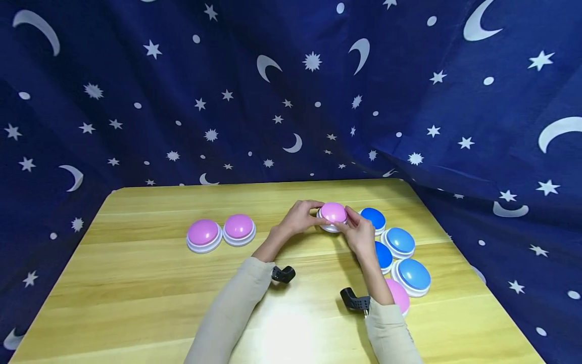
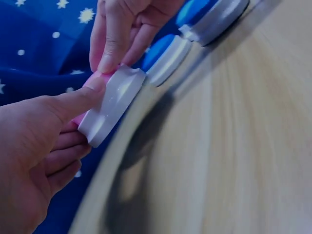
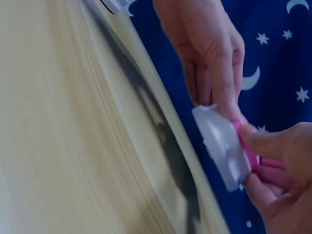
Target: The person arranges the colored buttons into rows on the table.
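Note:
A pink dome push button [image 1: 333, 212] with a white base is held between both hands above the far part of the table. My left hand [image 1: 302, 218] grips its left side, thumb on the near edge. On the other side, my right hand [image 1: 359, 233] pinches it between thumb and fingers. The left wrist view shows the button [image 2: 114, 105] raised and tilted, its shadow on the wood below. Seen from the right wrist, the white base [image 3: 222, 146] faces the table, with both thumbs at the pink dome's edge.
Several blue push buttons [image 1: 400, 239] cluster to the right of my right hand. Another pink button [image 1: 399, 296] is partly hidden behind the right forearm. Two pink buttons [image 1: 203, 232] sit side by side at left. A dark starry curtain [image 1: 291, 91] hangs behind the wooden table [image 1: 136, 283].

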{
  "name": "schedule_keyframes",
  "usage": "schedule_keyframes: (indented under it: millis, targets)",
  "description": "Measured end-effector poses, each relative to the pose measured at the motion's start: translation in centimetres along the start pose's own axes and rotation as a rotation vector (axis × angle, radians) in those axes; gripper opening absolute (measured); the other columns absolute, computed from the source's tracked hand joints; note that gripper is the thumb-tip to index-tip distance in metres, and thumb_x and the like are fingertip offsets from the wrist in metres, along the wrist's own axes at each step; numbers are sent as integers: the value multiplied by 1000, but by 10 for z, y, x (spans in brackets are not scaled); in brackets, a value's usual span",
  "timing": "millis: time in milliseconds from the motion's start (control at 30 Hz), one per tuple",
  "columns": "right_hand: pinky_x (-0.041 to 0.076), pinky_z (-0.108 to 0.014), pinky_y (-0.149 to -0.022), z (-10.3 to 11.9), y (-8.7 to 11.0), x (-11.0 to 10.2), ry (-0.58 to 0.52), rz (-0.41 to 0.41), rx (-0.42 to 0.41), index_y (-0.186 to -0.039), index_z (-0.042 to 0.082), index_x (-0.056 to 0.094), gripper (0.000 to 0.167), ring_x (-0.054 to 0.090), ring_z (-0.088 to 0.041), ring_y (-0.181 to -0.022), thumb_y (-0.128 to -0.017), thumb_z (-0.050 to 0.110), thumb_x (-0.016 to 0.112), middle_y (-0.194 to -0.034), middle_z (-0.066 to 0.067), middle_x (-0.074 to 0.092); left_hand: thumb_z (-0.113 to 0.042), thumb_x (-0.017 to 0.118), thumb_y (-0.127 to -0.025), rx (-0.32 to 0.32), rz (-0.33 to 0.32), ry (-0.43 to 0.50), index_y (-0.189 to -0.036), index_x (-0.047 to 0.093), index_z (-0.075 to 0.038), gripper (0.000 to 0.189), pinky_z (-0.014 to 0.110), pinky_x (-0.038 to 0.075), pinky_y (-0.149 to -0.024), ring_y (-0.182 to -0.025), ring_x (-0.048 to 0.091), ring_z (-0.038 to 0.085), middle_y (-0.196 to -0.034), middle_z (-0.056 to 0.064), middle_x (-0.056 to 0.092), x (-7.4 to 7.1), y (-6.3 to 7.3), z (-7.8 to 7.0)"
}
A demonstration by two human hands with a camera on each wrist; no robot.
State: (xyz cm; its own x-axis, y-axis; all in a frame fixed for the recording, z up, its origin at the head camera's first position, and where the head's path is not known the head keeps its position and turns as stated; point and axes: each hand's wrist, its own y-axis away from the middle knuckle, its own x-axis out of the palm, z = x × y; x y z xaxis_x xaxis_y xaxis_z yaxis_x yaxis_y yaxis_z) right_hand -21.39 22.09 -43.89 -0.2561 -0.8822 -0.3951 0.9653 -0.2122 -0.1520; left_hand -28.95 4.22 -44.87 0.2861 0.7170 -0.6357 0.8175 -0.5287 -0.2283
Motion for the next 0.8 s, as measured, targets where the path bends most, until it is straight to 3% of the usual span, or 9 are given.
schedule_keyframes:
  millis: [333,633,800]
  targets:
    - [44,-21,-98,7,1,32,-229,128,-26,-139,-6,51,58,49,-30,-130,-88,5,76,-145,-21,48,-37,83,-81,-57,-74,-136,-125,68,-6,57,36,46,-101,-117,61,23,-124,8,67,-43,33,1]
    - [44,-21,-98,15,4,68,-285,254,-72,-137,-7,53,55,51,-29,-129,-86,-2,74,-141,-23,51,-38,84,-78,-142,-84,-253,-120,70,-6,55,40,49,-97,-113,63,25,-120,9,69,-75,66,10]
    - [44,-22,-99,19,6,85,-275,319,-74,-138,-4,53,56,52,-28,-129,-87,1,74,-140,-21,52,-37,86,-77,-184,-82,-267,-116,71,-5,53,41,51,-94,-110,64,26,-117,10,70,-85,81,16]
